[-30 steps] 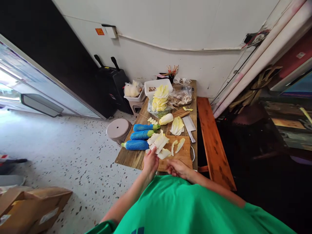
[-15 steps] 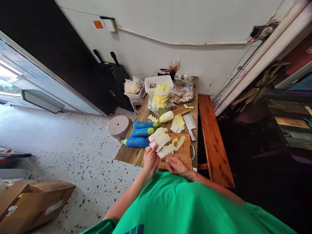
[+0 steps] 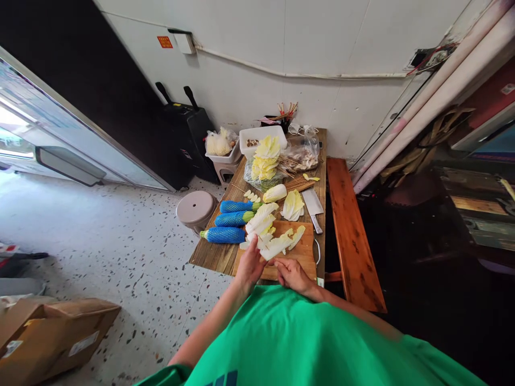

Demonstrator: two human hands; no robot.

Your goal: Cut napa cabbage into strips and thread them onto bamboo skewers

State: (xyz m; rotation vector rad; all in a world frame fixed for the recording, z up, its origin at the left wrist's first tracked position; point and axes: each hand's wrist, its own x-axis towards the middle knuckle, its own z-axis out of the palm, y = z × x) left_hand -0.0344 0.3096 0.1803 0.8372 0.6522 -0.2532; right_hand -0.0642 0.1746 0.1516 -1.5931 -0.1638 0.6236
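Note:
My left hand (image 3: 249, 265) is closed at the near left of the wooden cutting board (image 3: 308, 262), its thumb against a bunch of pale napa cabbage leaves (image 3: 261, 220). My right hand (image 3: 294, 274) is curled with thumb and forefinger pinched, its fingertips almost meeting the left hand. Whatever the pinch holds is too small to make out. Cut cabbage pieces (image 3: 277, 245) lie on the board just beyond both hands. Left of the board are several zucchini-like vegetables in blue foam netting (image 3: 225, 235). A cleaver (image 3: 313, 202) rests beyond the board at the right.
Further back stand a heap of yellow cabbage leaves (image 3: 265, 161), a white tub (image 3: 263, 134) and a plastic bag (image 3: 303, 155). Bamboo skewers (image 3: 300, 183) lie near a small cabbage (image 3: 275, 193). A stool (image 3: 196, 206) stands left, a wooden bench (image 3: 354, 230) right.
The cabbage leaves at my left hand have turned, showing more yellow edge and reaching further from me. My right hand has shifted only slightly; the board pieces look the same.

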